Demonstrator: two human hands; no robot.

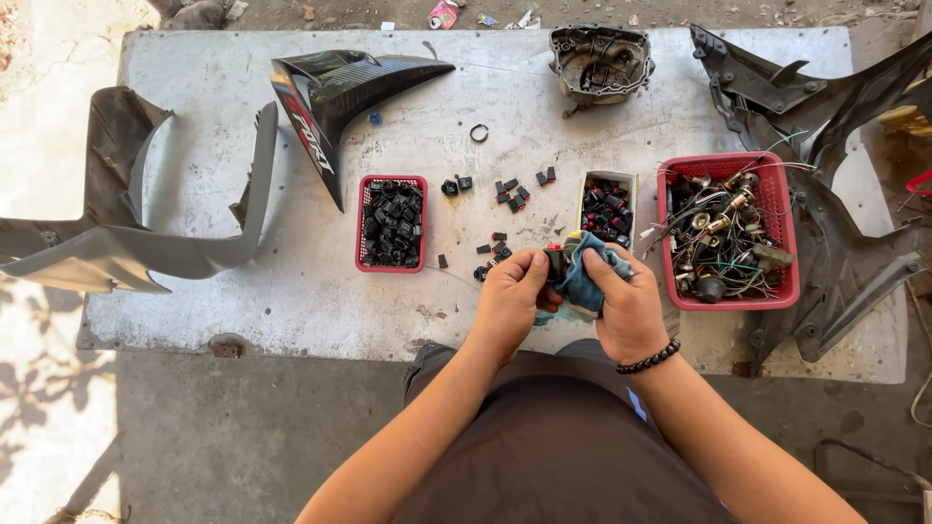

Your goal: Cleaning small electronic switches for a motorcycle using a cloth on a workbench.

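Observation:
My left hand (512, 296) pinches a small black switch with a red button (554, 260) over the near edge of the grey table (291, 281). My right hand (629, 309), with a black bead bracelet on the wrist, grips a blue cloth (580, 281) pressed against that switch. Just beyond my hands, several loose black switches (510, 192) lie scattered on the table. A small red basket (391, 223) packed with black parts stands to the left, and a white box (608, 206) of black and red switches stands right behind the cloth.
A larger red basket (728, 231) of wired sockets and bulbs sits right. Grey motorcycle fairing (126, 233) overhangs the left edge, a black and red panel (330, 97) lies far left, an engine cover (599, 60) far centre, and dark bodywork (835, 194) right.

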